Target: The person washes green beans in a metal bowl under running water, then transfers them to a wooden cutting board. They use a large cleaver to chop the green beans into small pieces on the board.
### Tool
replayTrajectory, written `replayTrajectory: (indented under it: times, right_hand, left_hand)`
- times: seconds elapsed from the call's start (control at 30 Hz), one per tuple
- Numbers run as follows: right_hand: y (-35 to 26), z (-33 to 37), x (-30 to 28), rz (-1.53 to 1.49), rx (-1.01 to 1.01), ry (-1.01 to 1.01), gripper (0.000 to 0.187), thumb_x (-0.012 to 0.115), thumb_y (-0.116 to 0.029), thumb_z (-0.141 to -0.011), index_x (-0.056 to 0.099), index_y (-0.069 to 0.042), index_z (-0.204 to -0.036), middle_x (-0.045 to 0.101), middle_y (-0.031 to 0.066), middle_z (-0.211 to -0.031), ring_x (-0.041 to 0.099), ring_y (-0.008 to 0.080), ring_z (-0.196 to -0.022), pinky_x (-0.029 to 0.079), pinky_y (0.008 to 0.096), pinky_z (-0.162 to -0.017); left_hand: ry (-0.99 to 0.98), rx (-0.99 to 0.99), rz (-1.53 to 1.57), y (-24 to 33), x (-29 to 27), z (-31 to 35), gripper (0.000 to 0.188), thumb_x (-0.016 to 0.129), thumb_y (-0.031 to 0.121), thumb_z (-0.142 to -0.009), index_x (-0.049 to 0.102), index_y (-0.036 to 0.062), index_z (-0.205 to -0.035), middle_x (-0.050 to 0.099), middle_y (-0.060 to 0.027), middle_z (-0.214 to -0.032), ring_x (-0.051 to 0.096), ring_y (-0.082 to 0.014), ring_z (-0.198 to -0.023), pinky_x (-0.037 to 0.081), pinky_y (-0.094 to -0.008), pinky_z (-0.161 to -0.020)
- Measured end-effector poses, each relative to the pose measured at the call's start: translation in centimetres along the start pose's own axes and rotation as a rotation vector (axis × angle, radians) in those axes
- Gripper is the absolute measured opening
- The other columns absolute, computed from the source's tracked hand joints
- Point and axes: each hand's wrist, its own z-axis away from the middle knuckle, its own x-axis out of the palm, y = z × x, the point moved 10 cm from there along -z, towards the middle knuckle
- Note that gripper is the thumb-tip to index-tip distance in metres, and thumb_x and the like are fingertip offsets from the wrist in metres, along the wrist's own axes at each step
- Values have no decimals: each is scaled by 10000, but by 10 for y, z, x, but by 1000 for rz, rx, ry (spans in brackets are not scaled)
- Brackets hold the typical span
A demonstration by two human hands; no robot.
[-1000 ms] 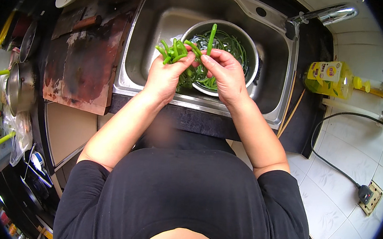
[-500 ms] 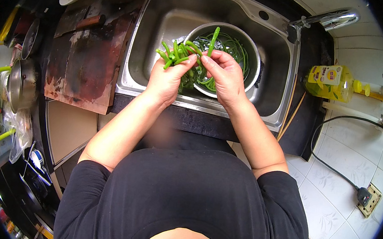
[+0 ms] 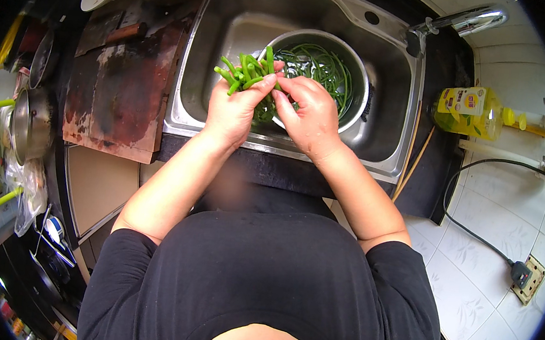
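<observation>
- Left hand (image 3: 234, 108): fingers closed round a bunch of cut green stems (image 3: 245, 74), ends sticking up past my thumb.
- Right hand (image 3: 313, 115): fingertips pinched on the same bunch, touching my left thumb.
- Both hands over the sink (image 3: 233, 24), at its front edge.
- Steel bowl (image 3: 359, 67) in the sink holds more green stems, just behind my hands.
- Yellow bottle (image 3: 466, 109) lies right of the sink.

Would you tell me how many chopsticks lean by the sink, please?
2: both chopsticks lean side by side against the sink rim's right edge, left of the yellow bottle.
</observation>
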Motion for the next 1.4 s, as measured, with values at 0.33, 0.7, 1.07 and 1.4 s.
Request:
replayTrajectory:
  times: [0.33,0.7,1.07,1.4]
  right_hand:
    - [-9,0,4,36,-147,-78,234,667,-140,-734,650,-77,-959,613,85,-883,569,273,-813,471,359,-710]
    - [224,35,26,206,621,-411,324,557,-193,-850,576,-65,-1146,619,127,-1071,590,260,-979,444,329,-876]
    - [210,72,118,813,-16,-1035,218,642,-169,-717,682,-127,-927,563,78,-1050,530,262,-995,460,373,-832]
    - [145,-9,7,-628,606,-358,230,452,-189,-914,540,-27,-1052,616,31,-886,567,141,-842,433,278,-814]
  left_hand:
    - [-119,-6,0,4,5,-1,181,560,127,-883,569,25,-1033,606,-150,-1088,566,-211,-1014,442,-343,-897]
    - [-220,230,345,123,-25,-9,88,486,152,-924,527,77,-949,554,-42,-859,541,-203,-886,404,-425,-925]
    - [-53,182,279,93,-49,-8,63,531,93,-893,530,56,-944,568,-60,-830,555,-199,-832,450,-388,-857]
    - [49,51,218,45,-55,-5,101,586,51,-848,551,18,-937,594,-67,-800,595,-181,-778,483,-304,-728]
